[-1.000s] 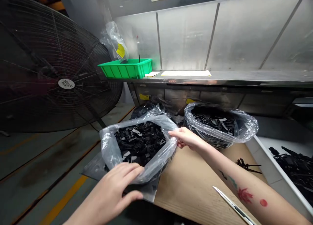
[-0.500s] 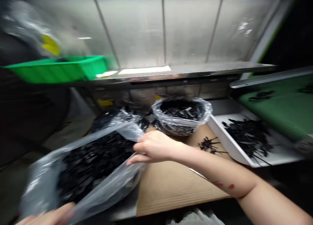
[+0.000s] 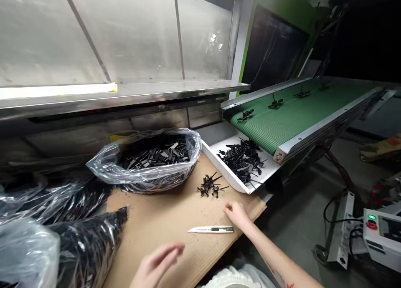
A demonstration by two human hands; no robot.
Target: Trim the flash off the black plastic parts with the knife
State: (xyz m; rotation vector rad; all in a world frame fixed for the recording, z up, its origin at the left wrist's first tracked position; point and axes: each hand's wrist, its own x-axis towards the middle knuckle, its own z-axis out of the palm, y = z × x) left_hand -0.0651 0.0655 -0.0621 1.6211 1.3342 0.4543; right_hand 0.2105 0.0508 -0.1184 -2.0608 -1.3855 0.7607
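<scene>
Nearest the camera, the left hand (image 3: 159, 263) hovers blurred over the front edge of the cardboard-covered counter (image 3: 163, 221), fingers spread and holding nothing. Just beyond it lies the utility knife (image 3: 210, 229), flat on the counter, its long axis running left to right. The knife's right end sits just beside the right hand (image 3: 236, 215), the nearer of the two, which rests loosely curled and empty; whether they touch I cannot tell. Farther back lie a small cluster of black parts (image 3: 211, 185), a clear bag (image 3: 147, 171) and a white tray (image 3: 230, 177).
</scene>
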